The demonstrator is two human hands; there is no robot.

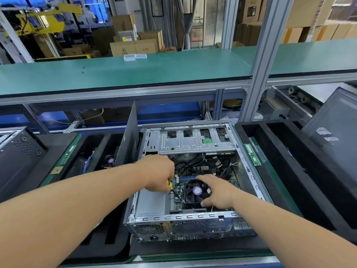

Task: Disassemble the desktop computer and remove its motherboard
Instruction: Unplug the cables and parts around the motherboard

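Case: we see the desktop computer [190,182] lying on its side with the side panel off, set between two black foam trays [286,171] on the workbench.
Motherboard: the motherboard [178,183] sits low inside the case; only a green strip shows between the hands, the rest covered by cables, fan and arms.
Left hand: our left hand [158,172] is curled round a screwdriver [172,187]; we see only a bit of yellow handle and a dark shaft slanting down toward the board. The tip is too small to place.
Right hand: our right hand [216,191] rests on the CPU fan [196,191], fingers spread and fairly straight over its right edge, thumb at the near corner. We cannot tell if it presses or merely touches.
Fan: black, round, purple label at the hub; its right part is hidden under the fingers.
Drive cage: a silver drive cage [195,141] spans the far end of the case, hiding what lies beneath.
Power supply: a plain grey box [151,202] at the near left corner, partly under the left wrist.
Loose parts: green memory sticks [252,154] lie on the right tray's rim; the left tray's contents are dark and hard to read.
Right edge: a grey perforated panel [332,130] leans there, cut off by the frame.
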